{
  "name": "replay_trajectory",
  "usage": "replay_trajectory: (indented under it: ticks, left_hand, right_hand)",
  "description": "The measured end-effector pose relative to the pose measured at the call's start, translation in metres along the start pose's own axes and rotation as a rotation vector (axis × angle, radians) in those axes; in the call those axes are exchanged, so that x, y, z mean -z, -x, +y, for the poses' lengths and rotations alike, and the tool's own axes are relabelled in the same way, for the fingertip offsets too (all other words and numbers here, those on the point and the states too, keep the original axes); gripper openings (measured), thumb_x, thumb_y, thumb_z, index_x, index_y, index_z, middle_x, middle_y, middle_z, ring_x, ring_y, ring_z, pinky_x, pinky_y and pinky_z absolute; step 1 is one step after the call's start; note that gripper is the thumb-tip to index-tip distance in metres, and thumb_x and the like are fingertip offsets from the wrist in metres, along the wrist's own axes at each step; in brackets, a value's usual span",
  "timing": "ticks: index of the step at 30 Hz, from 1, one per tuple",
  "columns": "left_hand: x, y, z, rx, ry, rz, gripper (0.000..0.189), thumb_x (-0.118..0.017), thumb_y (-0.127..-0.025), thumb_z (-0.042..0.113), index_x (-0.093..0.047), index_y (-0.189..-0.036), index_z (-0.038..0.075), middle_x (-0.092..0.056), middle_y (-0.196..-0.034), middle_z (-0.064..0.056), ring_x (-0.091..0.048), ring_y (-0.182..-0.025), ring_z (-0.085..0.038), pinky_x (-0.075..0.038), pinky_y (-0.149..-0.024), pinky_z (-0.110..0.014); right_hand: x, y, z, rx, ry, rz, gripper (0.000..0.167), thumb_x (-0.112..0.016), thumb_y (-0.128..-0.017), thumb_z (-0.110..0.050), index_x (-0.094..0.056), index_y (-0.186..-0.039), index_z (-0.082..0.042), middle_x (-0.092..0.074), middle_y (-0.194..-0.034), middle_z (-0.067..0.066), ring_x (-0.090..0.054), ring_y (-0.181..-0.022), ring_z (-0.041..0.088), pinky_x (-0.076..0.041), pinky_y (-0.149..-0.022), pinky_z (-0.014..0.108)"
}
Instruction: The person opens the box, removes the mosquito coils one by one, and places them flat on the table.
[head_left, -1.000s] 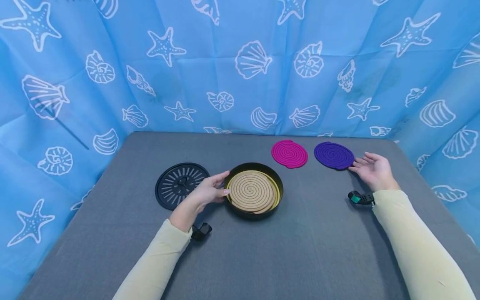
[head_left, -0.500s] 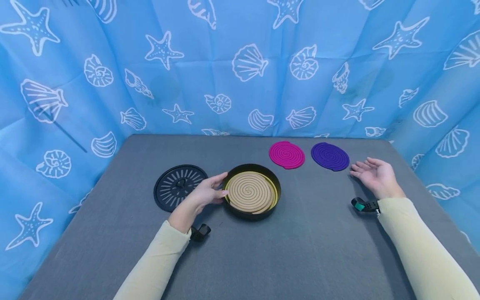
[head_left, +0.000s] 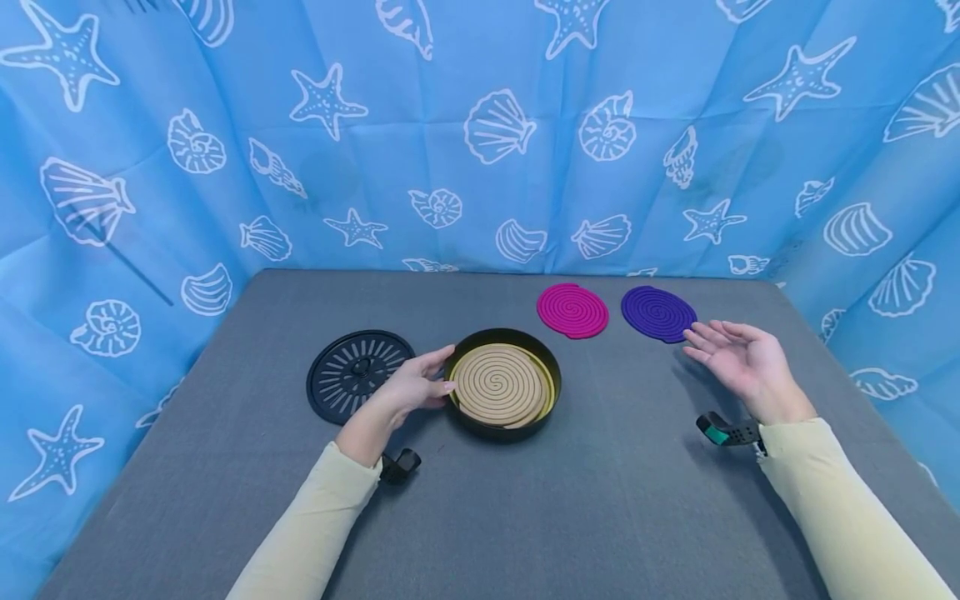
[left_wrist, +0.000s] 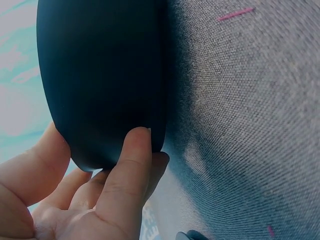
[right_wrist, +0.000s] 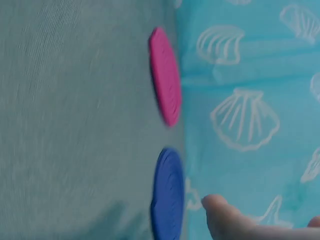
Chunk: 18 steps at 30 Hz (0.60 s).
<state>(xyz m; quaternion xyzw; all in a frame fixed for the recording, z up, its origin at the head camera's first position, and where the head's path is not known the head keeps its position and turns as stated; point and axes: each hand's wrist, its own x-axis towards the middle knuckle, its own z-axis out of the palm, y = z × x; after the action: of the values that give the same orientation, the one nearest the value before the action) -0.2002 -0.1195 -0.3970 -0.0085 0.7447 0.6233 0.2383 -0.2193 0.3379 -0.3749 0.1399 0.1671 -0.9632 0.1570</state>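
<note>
At the left of the head view, a slotted black lid lies on the grey counter, its right edge partly hidden by the left hand. That hand's thumb and fingers hold the left side of a round black pan at mid-frame; the left wrist view shows only part of the pan's dark outer wall. Inside, a beige spiral mat covers most of a yellow piece, so its full shape cannot be told. Right of centre, farther back, lie a pink mat and a purple mat, the latter cut off at the bottom in the right wrist view. The right hand, palm up, fingers loosely extended, overlaps its edge; contact is unclear.
</note>
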Motion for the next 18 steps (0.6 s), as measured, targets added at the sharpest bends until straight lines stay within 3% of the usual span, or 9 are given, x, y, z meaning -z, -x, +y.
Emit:
replay_trajectory:
  ticks: [16,18]
  left_hand:
    - [-0.001,0.0,0.002,0.01,-0.007,0.009,0.064,-0.055,-0.096,-0.001,-0.032,-0.153,0.017,-0.023,-0.159,-0.012,-0.029,-0.141,-0.031,-0.047,-0.1,-0.046]
    - [-0.001,0.0,0.002,0.011,-0.004,0.009,0.064,-0.055,-0.096,-0.001,-0.032,-0.153,0.017,-0.023,-0.159,-0.012,-0.03,-0.141,-0.031,-0.047,-0.1,-0.046]
  right_hand:
    - [-0.034,0.024,0.044,-0.071,0.166,-0.173,0.069,-0.028,-0.106,-0.008,0.02,-0.151,-0.029,0.022,-0.158,-0.007,0.014,-0.145,0.015,0.009,-0.117,0.035]
    - [-0.036,0.025,0.05,-0.081,0.2,-0.209,0.065,-0.028,-0.106,-0.007,0.011,-0.155,-0.026,0.02,-0.159,-0.003,0.014,-0.145,0.018,0.009,-0.117,0.036]
